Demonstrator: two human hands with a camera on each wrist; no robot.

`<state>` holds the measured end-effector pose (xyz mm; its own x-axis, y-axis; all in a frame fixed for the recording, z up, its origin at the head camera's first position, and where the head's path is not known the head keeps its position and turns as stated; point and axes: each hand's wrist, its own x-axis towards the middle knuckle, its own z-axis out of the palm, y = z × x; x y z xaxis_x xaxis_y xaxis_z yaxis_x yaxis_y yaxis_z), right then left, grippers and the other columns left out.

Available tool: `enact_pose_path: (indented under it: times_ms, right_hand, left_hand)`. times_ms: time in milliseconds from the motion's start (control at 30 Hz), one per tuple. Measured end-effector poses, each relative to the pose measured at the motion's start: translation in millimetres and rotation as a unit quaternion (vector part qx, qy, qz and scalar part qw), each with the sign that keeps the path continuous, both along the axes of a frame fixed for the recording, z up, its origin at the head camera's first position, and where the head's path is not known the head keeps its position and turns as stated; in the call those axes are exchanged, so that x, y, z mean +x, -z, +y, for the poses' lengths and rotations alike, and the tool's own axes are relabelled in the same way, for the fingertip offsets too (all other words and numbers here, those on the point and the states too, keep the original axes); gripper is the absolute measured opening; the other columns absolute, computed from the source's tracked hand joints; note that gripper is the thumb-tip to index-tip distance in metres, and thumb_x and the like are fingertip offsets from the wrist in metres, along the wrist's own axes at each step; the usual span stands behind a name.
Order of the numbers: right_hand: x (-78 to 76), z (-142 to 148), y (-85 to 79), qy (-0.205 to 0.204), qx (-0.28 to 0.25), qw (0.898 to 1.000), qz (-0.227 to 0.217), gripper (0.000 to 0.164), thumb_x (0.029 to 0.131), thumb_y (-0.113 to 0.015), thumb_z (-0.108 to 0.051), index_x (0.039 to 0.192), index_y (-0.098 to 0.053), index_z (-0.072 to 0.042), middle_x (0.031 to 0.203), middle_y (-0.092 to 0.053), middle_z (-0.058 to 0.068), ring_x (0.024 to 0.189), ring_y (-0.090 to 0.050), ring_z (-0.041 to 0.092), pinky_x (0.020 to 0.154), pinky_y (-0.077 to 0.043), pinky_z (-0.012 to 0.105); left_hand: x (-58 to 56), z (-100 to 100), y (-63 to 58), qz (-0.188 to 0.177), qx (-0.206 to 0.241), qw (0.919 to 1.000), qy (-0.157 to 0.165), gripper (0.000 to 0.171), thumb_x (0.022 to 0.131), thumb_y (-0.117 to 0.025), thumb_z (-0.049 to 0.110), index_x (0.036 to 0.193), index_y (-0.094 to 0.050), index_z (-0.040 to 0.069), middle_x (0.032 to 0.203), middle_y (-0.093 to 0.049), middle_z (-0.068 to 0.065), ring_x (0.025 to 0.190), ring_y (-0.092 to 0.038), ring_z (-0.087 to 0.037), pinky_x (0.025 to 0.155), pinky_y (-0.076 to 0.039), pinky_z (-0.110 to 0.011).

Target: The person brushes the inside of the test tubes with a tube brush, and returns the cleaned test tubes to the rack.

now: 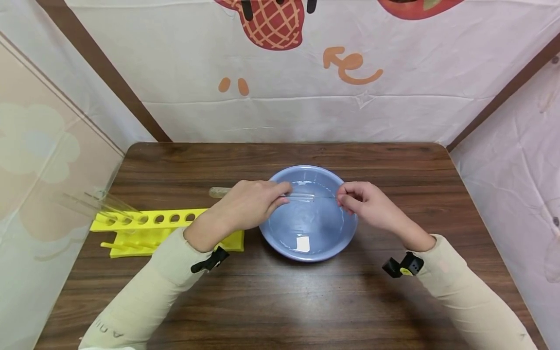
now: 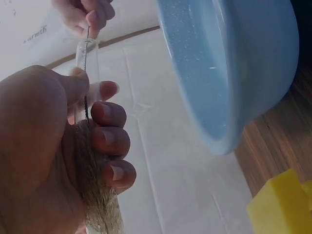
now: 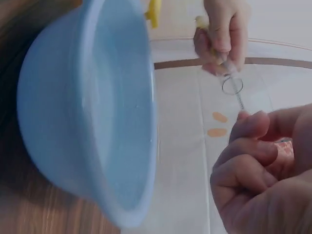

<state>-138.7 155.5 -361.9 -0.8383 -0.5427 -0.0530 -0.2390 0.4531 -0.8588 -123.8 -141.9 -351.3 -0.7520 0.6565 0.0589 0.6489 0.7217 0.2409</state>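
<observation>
Head view: clear test tube (image 1: 302,198) over blue basin (image 1: 302,258). Left hand (image 1: 242,201) curls round the tube's body; right hand (image 1: 367,201) pinches the wire handle (image 2: 86,106) of a test-tube brush (image 2: 100,190), bristles inside the tube. Tube looks like glass: probably light, stiff, brittle, slippery if wet; best gripped mid-body. Wire likely springy. Left sleeve (image 1: 144,296) lettering unreadable; no brand legible.
</observation>
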Motion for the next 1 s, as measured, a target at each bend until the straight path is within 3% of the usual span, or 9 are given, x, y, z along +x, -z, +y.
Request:
enact_pose_path:
  times_ms: [133,267,500,767,867,1000]
  right_hand:
    - [3.4,2.8,7.2,0.004,0.009,0.991,0.131,0.018,0.098,-0.06,0.0,0.087,-0.068,-0.011,0.07,-0.054,-0.004,0.06,-0.047,0.011,0.054,-0.039,0.025]
    - [2.6,5.7,16.6,-0.002,-0.009,0.97,0.244,0.018,0.095,-0.063,0.005,0.089,-0.069,-0.011,0.073,-0.055,-0.007,0.058,-0.045,0.008,0.05,-0.038,0.023]
    - [-5.2,12.5,30.8,-0.024,-0.015,0.908,0.417,0.012,0.089,-0.062,0.004,0.091,-0.068,-0.007,0.074,-0.056,-0.003,0.062,-0.047,0.008,0.055,-0.038,0.022]
    - [-10.0,19.5,35.0,-0.018,0.016,0.839,0.544,0.022,0.095,-0.048,-0.01,0.088,-0.068,-0.006,0.067,-0.053,-0.004,0.059,-0.045,0.008,0.047,-0.037,0.023]
    - [-10.8,23.0,35.2,-0.012,0.037,0.819,0.572,0.026,0.096,-0.045,-0.01,0.086,-0.068,-0.006,0.067,-0.056,-0.003,0.058,-0.047,0.01,0.044,-0.037,0.024]
    - [-10.5,28.1,35.0,-0.01,0.056,0.802,0.594,0.025,0.098,-0.046,-0.009,0.085,-0.067,-0.005,0.069,-0.059,0.0,0.059,-0.051,0.015,0.044,-0.041,0.028]
  left_hand:
    - [0.4,-1.1,-1.6,-0.001,0.0,1.0,0.0,0.02,0.107,-0.053,0.032,0.118,-0.061,0.018,0.102,-0.071,0.004,0.082,-0.065,-0.015,0.065,-0.054,-0.037]
    - [-0.1,-1.0,-3.5,0.002,0.001,1.0,-0.003,0.019,0.107,-0.054,0.032,0.117,-0.061,0.018,0.104,-0.072,0.004,0.086,-0.067,-0.016,0.07,-0.056,-0.04]
    - [0.2,-2.8,-2.6,0.007,0.003,1.0,-0.005,0.017,0.106,-0.055,0.031,0.116,-0.06,0.018,0.098,-0.07,0.003,0.083,-0.066,-0.018,0.068,-0.055,-0.042]
    - [1.8,-6.7,-3.2,0.012,0.003,0.9999,-0.008,0.015,0.105,-0.058,0.031,0.112,-0.06,0.017,0.096,-0.07,0.004,0.081,-0.066,-0.02,0.065,-0.055,-0.041]
    - [2.5,-7.5,-4.6,0.007,-0.001,0.9999,-0.014,0.018,0.106,-0.056,0.031,0.117,-0.061,0.018,0.104,-0.072,0.003,0.087,-0.068,-0.019,0.07,-0.056,-0.041]
    - [3.1,-8.4,-6.0,0.002,-0.003,0.9998,-0.019,0.02,0.106,-0.055,0.031,0.12,-0.062,0.018,0.108,-0.072,0.003,0.087,-0.068,-0.018,0.072,-0.056,-0.04]
